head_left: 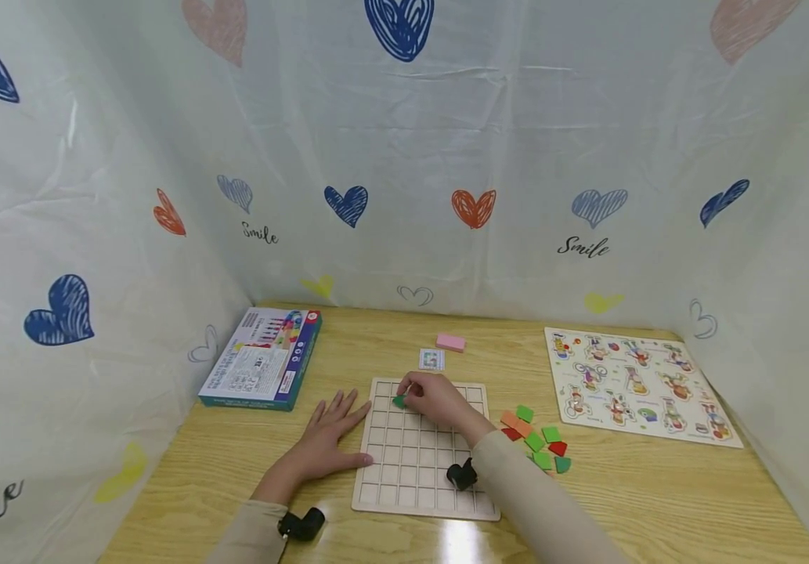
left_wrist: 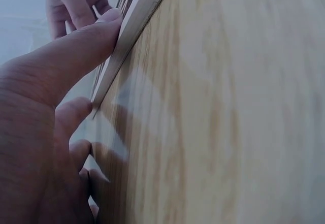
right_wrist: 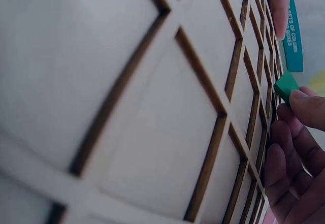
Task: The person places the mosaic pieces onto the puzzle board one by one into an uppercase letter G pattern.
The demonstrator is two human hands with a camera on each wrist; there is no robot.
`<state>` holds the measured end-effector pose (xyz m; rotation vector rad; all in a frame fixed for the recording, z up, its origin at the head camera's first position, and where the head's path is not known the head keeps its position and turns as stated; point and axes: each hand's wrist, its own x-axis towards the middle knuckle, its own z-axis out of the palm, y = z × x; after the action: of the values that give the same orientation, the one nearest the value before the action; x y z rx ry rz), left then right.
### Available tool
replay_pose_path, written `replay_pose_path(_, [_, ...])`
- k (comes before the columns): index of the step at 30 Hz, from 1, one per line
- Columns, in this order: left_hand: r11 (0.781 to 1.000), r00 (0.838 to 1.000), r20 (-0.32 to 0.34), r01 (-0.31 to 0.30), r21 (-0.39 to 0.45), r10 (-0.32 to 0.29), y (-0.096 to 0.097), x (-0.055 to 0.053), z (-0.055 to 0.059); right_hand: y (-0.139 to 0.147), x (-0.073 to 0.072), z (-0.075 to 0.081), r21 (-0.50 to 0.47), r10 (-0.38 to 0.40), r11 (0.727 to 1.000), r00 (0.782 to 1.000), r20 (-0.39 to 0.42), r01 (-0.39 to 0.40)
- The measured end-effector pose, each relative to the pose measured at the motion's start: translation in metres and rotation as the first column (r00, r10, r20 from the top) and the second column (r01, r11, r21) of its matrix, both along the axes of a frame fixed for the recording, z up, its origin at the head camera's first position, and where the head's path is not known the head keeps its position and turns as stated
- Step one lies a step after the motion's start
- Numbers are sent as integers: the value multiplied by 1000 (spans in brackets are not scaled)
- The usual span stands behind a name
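Observation:
A pale wooden grid board [head_left: 411,478] lies on the table, marked off in square cells. My right hand [head_left: 435,401] is over its far part and pinches a small dark green tile [head_left: 399,402] at the upper left cells. In the right wrist view the green tile [right_wrist: 286,86] is between thumb and finger, close to the grid. My left hand [head_left: 330,442] lies spread on the table, its thumb and index fingertip touching the board's left edge. The left wrist view shows that thumb [left_wrist: 96,36] against the board's side [left_wrist: 134,26].
Loose green, orange and red tiles [head_left: 534,441] lie right of the board. Beyond it are a small printed card [head_left: 431,359] and a pink block [head_left: 450,342]. A boxed set [head_left: 256,360] sits far left, an illustrated puzzle board [head_left: 637,384] far right. A heart-patterned curtain [head_left: 404,141] surrounds the table.

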<state>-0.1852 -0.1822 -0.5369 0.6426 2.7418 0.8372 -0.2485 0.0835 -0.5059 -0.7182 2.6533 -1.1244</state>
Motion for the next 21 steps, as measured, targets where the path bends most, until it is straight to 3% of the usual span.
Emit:
replay_pose_path(14, [1000,1000,-5,-1,-5,1,0,1,2,-13,2,2,157,6,988,1000,-20,-2])
replay_pose_path(21, [1000,1000,-3,-4,-9,4,0,1,0,-13,5,0,172,13,985,999,-33,-7])
